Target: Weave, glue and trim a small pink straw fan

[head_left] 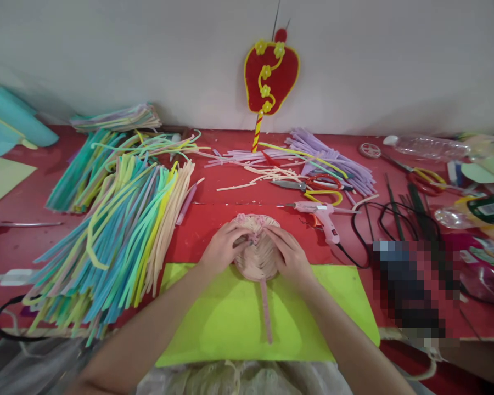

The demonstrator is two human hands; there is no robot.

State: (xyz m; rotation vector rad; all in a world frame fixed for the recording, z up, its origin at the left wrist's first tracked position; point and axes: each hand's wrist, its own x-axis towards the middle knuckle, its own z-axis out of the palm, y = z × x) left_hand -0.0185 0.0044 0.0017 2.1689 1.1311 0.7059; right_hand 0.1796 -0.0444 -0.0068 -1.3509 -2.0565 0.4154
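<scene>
A red tabletop holds multicoloured pipe cleaners on the left, lilac pipe cleaners at the back, a lime-green sheet in front and, toward the right, a pink glue gun and scissors.

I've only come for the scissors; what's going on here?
A person's left hand and right hand are on a round, pale pink piece, by the pink trim near its far edge. Its handle extends toward the person over a yellow-green sheet. Pipe cleaners are piled to the left; a pink glue gun lies on the red table.
</scene>
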